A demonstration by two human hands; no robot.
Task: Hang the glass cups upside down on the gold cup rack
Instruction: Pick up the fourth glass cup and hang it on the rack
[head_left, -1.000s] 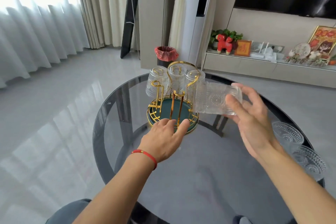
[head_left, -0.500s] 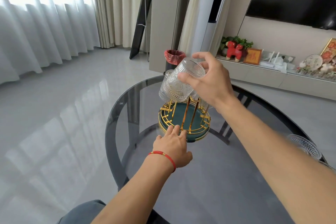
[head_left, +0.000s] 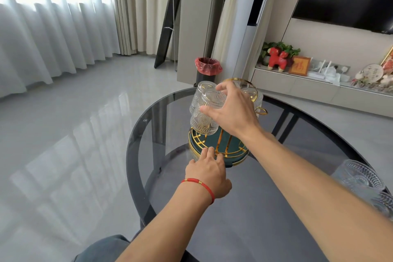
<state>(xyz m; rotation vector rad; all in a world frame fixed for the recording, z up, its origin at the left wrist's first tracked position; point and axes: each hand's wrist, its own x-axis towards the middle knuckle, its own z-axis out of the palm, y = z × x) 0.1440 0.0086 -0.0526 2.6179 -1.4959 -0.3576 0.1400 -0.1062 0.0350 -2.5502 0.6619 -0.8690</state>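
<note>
The gold cup rack [head_left: 221, 151] with a dark green round base stands on the far part of the round glass table [head_left: 255, 208]. My right hand [head_left: 231, 110] is shut on an embossed glass cup [head_left: 205, 118], held upside down over the rack's left side, low above the base. Other cups hang upside down behind it, one at the left [head_left: 203, 88] and one at the right [head_left: 254, 97], partly hidden by my hand. My left hand [head_left: 209, 171], with a red string bracelet, rests its fingertips on the front rim of the rack's base.
Two more glass cups [head_left: 361, 178] stand at the table's right edge. A bin with a red liner [head_left: 207, 69] stands on the floor beyond the table. A low shelf with ornaments [head_left: 308, 70] runs along the right wall.
My right hand has carried the cup from the right of the rack, turned it upside down and lowered it onto the rack's left side. My left hand stays at the base.
</note>
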